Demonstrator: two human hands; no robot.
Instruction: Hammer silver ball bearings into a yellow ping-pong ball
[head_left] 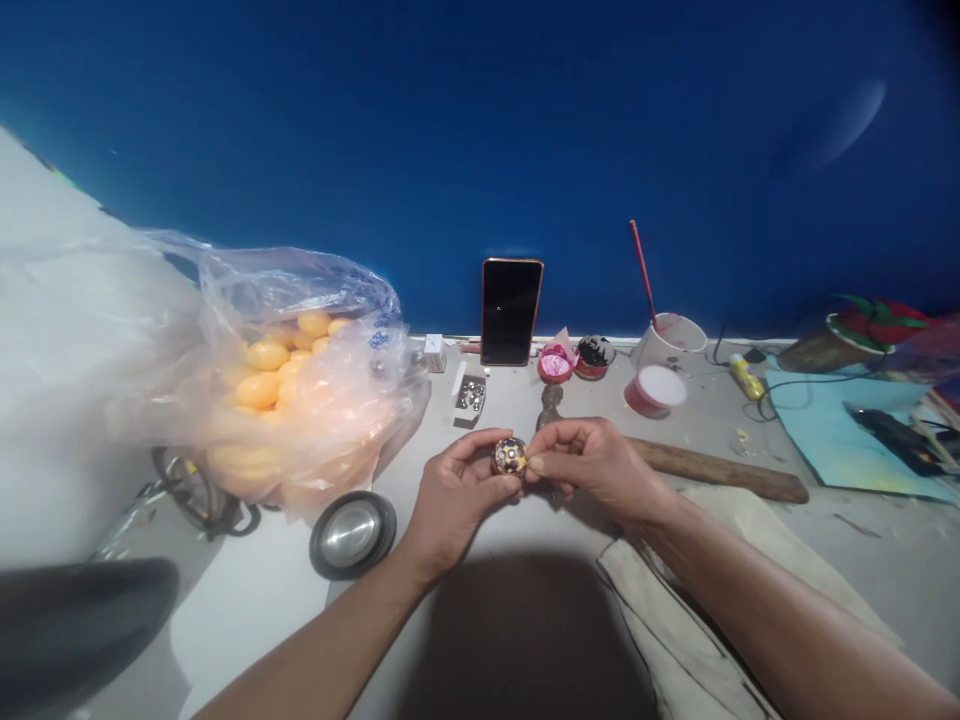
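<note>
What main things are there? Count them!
Ball: 1, gold-black, centre
Bag: 1, clear, left
Egg shapes: several, yellow, in bag
Disc: 1, silver-black, left
Phone: 1, black, centre
Tray: 1, whitish, before phone
Pots: 2, pink, black, beside phone
Cup: 1, white, right
Stick: 1, red, in cup
Tub: 1, pink, before cup
Hammer: 1, brown-handled, right
Sheet: 1, blue, right
Cloth: 1, pale, lower right
Left hand: 1, bare, holding ball
Right hand: 1, bare, at ball

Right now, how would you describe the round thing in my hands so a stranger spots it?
From the blue wall, drop past the upright phone to your left hand. It holds the round thing, your right hand at its side. Dark spots on yellow set it apart from the plain yellow ovals in the bag.
</note>
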